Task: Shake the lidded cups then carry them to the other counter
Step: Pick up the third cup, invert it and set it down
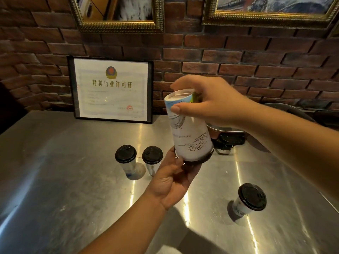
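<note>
your left hand (pixel 172 182): cupped under the black lid (pixel 194 159). inverted cup (pixel 189 125): above the worktop (pixel 73 180); your right hand (pixel 212 103) curled round its base. risk: lid pops, spills. three lidded cups (pixel 250 200) waiting.

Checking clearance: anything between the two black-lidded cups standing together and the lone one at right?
Head view: only bare steel counter between the paired black-lidded cups and the lone black-lidded cup.

White cup (pixel 190 136) (apparently cloud-patterned), black lid (pixel 200 160).
</note>
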